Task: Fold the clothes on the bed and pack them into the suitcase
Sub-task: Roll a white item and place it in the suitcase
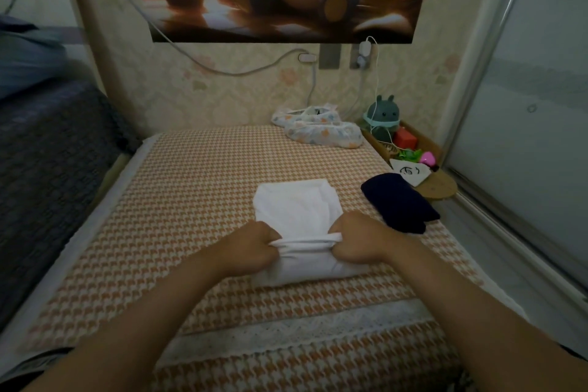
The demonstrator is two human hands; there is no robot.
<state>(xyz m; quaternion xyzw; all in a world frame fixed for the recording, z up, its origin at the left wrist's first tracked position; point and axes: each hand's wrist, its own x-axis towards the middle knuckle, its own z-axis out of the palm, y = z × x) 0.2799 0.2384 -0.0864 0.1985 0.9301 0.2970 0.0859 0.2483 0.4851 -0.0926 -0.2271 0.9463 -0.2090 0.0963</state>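
A white garment (297,210) lies partly folded in the middle of the orange houndstooth bed (191,200). Its near part is doubled over into a thick roll. My left hand (251,248) grips the left end of that fold with curled fingers. My right hand (359,237) grips the right end the same way. A folded dark navy garment (399,202) lies on the bed to the right of the white one. No suitcase is in view.
A patterned white cloth bundle (318,130) lies at the head of the bed by the wall. A wooden tray (410,153) with a green plush toy (381,114) and small items sits at the right. A dark blanket (47,153) is on the left; a sliding door (525,105) on the right.
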